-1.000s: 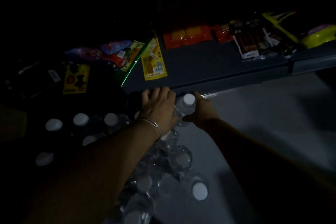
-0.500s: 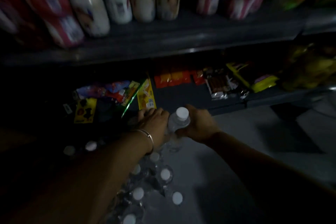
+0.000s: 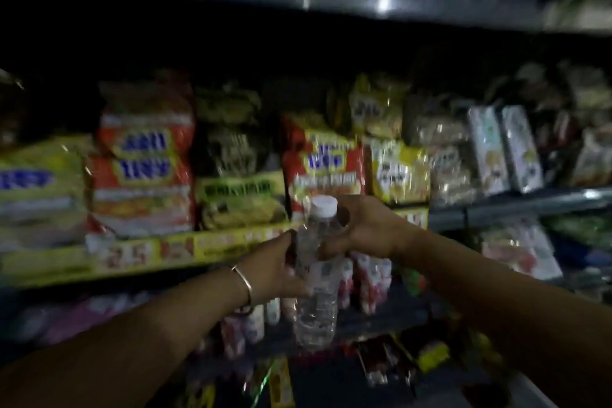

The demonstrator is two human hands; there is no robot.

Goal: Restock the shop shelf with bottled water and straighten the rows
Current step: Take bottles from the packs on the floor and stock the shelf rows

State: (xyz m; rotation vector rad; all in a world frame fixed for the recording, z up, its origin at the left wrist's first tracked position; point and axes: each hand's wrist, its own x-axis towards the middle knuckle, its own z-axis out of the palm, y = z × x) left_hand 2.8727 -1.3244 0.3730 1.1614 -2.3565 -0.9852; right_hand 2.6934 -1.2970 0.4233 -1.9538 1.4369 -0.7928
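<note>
A: Start at the hands. What are they doing?

B: The left hand (image 3: 278, 267) grips the middle of an upright water bottle (image 3: 316, 278), fingers wrapped round its far side and mostly hidden behind the clear plastic. A thin bangle (image 3: 243, 281) sits on that wrist. The right hand (image 3: 361, 228) curls round the bottle's shoulder from three o'clock, thumb low near the label, fingertips just beside the white cap (image 3: 325, 205).

A: So where is the bottle?

B: In mid-air between both hands, near the middle of the view, in front of the shelves and resting on nothing.

A: And behind it?

B: At twelve o'clock, a shelf (image 3: 165, 252) with a yellow price strip carries stacked noodle packets (image 3: 142, 172), red and yellow; the print is too smeared to read. At two o'clock stand pale cartons (image 3: 503, 149). Below the hands, at six o'clock, small red-and-white bottles (image 3: 367, 278) stand in a row, partly covered by the water bottle and the forearms.

A: Higher up?

B: A top shelf at twelve o'clock holds something clear and streaked with glare; whether it is bottles, I cannot tell. The bottom corners are dark, and the sachets down there are only coloured smudges.
</note>
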